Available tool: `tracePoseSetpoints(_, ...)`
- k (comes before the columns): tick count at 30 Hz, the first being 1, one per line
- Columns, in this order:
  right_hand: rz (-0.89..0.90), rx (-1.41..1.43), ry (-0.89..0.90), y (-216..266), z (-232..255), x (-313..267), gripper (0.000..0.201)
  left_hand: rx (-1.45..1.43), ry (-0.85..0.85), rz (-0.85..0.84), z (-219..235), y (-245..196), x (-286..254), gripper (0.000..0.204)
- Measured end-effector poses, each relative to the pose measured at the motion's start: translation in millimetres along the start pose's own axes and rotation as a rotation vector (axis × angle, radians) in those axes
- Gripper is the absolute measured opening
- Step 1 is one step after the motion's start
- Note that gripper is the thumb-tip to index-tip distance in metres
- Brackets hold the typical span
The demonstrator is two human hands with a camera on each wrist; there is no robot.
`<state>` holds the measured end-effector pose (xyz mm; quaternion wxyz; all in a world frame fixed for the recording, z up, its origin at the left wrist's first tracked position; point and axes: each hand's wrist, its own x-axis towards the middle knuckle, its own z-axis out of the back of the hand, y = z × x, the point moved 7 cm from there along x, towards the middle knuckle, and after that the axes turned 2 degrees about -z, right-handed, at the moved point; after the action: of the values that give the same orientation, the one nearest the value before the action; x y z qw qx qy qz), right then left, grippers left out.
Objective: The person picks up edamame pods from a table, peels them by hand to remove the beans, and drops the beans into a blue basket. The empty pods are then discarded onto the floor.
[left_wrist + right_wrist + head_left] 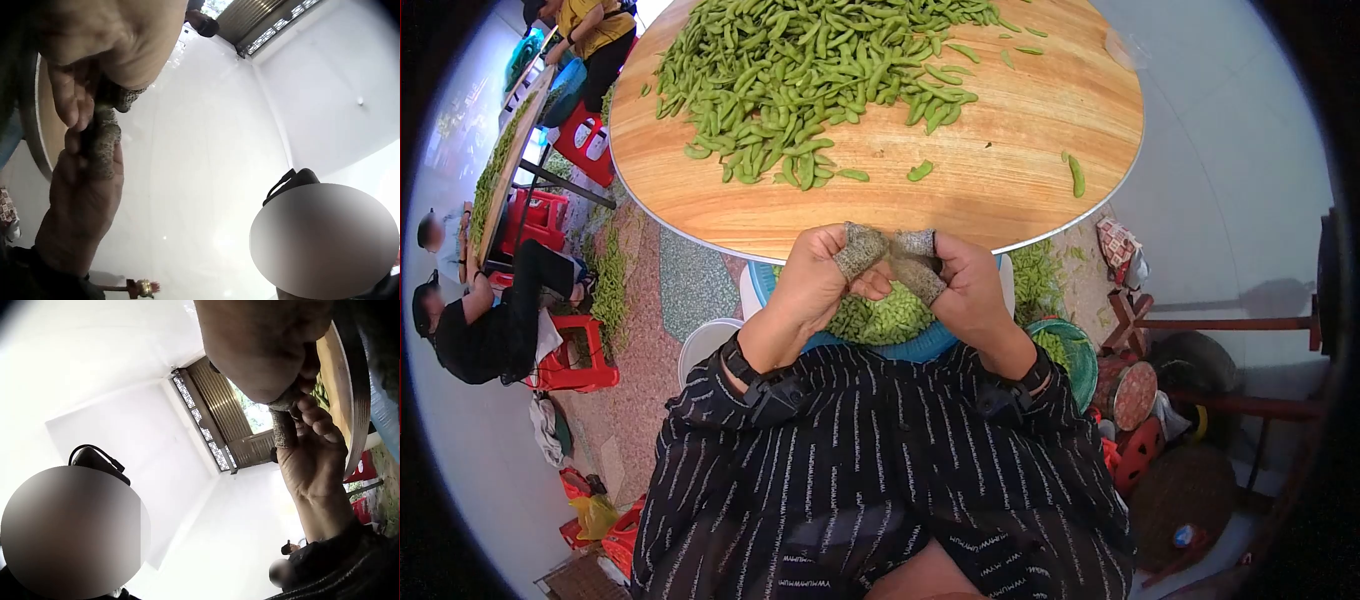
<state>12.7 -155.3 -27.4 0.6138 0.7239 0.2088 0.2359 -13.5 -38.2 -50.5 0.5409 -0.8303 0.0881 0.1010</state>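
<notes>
In the head view the left hand and right hand meet fingertip to fingertip at the table's near edge. Grey speckled covers wrap some digits on both hands. Fingers are bent; whether anything is pinched between them is hidden. The left wrist view has the left hand above the right hand. From the right wrist, the left hand shows curled fingers below the right hand. Green pods are heaped on the round wooden table. Below the hands, green beans fill a blue basin.
A white bucket stands left of the lap, a green basket right of it. Wooden bars and a round dark container are further right. Seated people and red stools are at left.
</notes>
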Motion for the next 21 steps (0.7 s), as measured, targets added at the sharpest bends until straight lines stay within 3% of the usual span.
tracePoseSetpoints(13,0.028,-0.184,0.015,1.0,1.7,3.3,0.013,0.115,-0.023,-0.018,-2.2,-1.8,-1.0,0.013)
tracePoseSetpoints(16,-0.037,-0.085,-0.015,-2.7,2.4,2.5,0.011,0.034,-0.047,0.056,-1.5,-0.5,-1.5,0.014)
tracePoseSetpoints(21,-0.001,-0.011,0.014,4.3,-1.5,2.2,0.01,0.053,-0.041,0.019,0.8,-0.4,0.9,0.014)
